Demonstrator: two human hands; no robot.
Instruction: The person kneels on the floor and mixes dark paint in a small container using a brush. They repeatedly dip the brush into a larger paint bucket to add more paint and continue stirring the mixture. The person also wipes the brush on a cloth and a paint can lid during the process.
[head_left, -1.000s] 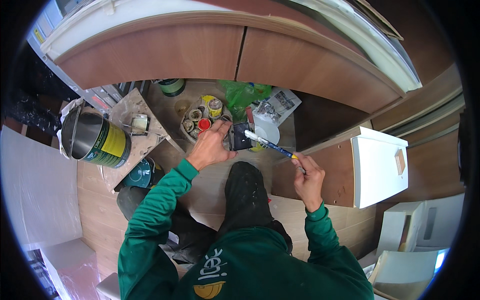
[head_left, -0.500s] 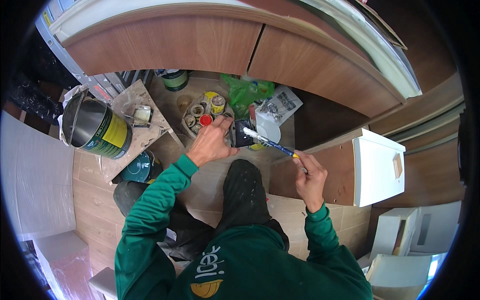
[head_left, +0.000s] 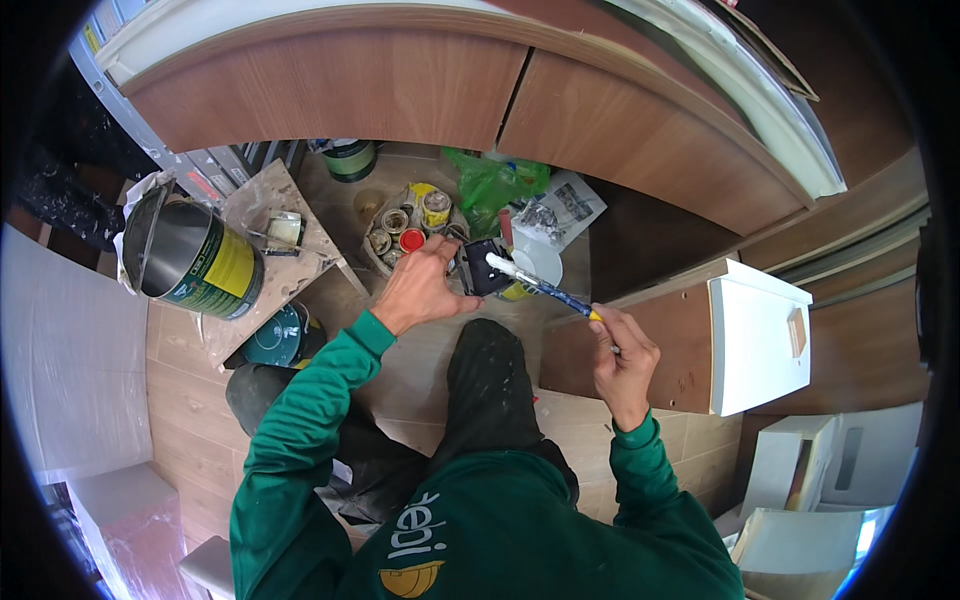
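Observation:
My left hand [head_left: 425,285] grips a small black piece [head_left: 488,278] at the centre, its fingers and thumb along the piece's left side. My right hand [head_left: 622,365] is closed on a paintbrush [head_left: 565,299] with a blue and yellow handle; its white-coated bristles rest on or just over the black piece. Behind my left fingers sits a cluster of small tins [head_left: 397,220], one with a red top [head_left: 412,239]. A white round container [head_left: 540,265] stands just right of the black piece, partly hidden by it and the brush.
A stained board [head_left: 318,255] at left bears a large paint can [head_left: 202,262]; a teal bucket [head_left: 270,335] is below. Wooden cabinets [head_left: 620,130] arch ahead over a green bag [head_left: 490,185] and newspaper [head_left: 575,210]. A white-fronted panel [head_left: 755,345] stands at right.
My right hand and the brush have shifted slightly rightward. The view has shifted a little. My left hand still holds the black piece in about the same place.

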